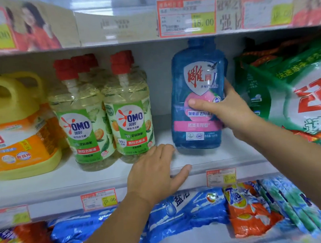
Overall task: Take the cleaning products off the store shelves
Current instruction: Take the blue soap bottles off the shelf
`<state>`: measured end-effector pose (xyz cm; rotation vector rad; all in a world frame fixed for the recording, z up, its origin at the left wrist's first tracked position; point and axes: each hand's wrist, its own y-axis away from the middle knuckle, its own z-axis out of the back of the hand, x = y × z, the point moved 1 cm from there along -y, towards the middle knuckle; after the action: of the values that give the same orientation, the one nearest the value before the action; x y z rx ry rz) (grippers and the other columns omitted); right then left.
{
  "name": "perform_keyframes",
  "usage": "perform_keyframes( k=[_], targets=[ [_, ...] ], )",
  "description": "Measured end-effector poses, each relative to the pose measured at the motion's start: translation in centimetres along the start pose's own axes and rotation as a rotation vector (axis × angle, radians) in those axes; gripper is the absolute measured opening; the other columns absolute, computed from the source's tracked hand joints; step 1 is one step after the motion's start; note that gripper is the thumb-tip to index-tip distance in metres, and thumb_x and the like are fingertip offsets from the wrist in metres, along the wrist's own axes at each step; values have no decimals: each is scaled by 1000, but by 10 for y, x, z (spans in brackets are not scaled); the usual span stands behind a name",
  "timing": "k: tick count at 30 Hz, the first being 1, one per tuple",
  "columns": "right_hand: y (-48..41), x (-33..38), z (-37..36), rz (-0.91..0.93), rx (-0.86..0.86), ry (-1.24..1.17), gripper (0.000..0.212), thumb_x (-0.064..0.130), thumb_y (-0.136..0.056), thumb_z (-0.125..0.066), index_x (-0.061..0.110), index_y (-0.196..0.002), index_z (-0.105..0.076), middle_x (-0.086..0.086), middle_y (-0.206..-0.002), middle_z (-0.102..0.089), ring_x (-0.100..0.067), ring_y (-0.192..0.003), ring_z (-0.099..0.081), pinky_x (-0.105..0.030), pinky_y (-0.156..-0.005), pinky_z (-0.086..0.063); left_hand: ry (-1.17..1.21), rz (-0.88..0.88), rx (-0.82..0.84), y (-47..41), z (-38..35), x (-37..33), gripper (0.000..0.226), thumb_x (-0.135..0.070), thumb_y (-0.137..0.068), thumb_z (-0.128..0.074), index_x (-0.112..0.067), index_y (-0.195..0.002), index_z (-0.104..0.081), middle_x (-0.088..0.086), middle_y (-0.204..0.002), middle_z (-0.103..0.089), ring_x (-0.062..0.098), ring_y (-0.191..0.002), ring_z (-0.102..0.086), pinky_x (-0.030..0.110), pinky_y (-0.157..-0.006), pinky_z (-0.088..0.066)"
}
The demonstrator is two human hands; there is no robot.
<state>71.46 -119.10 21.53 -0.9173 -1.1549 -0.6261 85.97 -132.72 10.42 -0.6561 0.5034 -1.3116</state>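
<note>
The right hand (229, 112) grips the blue bottle (195, 81) at mid-body: the thumb lies across the front label and the fingers wrap round the right side. The left hand (155, 171) holds nothing. It rests flat on the front of the shelf (103, 178), fingers spread and reaching toward the bottle's base, thumb hooked over the shelf lip.

The blue bottle stands on the middle shelf, leaning slightly. Whether its base has left the shelf cannot be told. Its cap sits close under the upper shelf (112, 41).

Step in hand, as judged: withdrawing the blue bottle.

- Draw the bottle straight forward rather than up, since there looks to be little headroom above the cap.
- A full bottle is likely heavy for a one-sided grip. Bring the left hand under the base as soon as it clears the lip.
- Keep the path clear of the green-label bottles (131, 123) to the left, apart from the bottle, and the green bag (296, 93) close on the right, which could drag or topple.
- Avoid catching the price tag (221, 177) on the shelf lip.
</note>
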Motion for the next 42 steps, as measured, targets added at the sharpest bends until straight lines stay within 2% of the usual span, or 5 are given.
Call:
perform_keyframes(
  k=[10,15,24,36,42],
  targets=[
    [118,14,13,-123,41,-83,59,29,-66,-87,35,-119,-61,9,-98,-77,-13,-81,-75,-25,-57,-56,1259,708,-119,30,51,-27,29,-26,-93,-65,-33,-121,-63,-13,-118,-69,5,-111,-64,30,-94,-51],
    [170,-10,-5,-143,69,-212,55,23,-72,-82,30,-122,-60,5,-104,-76,-15,-84,-75,-22,-54,-54,1814,769,510,79,67,-48,97,-42,-60,-86,-37,-145,-39,-5,-138,-59,18,-114,-66,46,-88,-57],
    [178,2,-26,-35,86,67,144,60,-39,-87,57,-148,6,24,-124,-50,-13,-118,-62,-45,-98,-53,1273,754,180,112,87,-48,70,-23,-63,-92,-30,-123,-57,-12,-106,-74,3,-94,-70,19,-78,-55],
    [182,-6,-14,80,14,-344,89,27,-61,-87,34,-139,-45,2,-121,-70,-23,-109,-69,-38,-79,-59,1591,610,697,108,96,-40,102,-37,-55,-90,-49,-141,-36,-14,-138,-57,13,-125,-58,46,-103,-49],
    [179,4,-10,75,-12,-183,124,44,-56,-93,32,-154,-18,9,-141,-53,-11,-123,-57,-39,-101,-49,1212,589,232,100,100,-61,87,-37,-51,-88,-50,-125,-46,-15,-123,-59,4,-112,-59,26,-89,-53]
  ],
)
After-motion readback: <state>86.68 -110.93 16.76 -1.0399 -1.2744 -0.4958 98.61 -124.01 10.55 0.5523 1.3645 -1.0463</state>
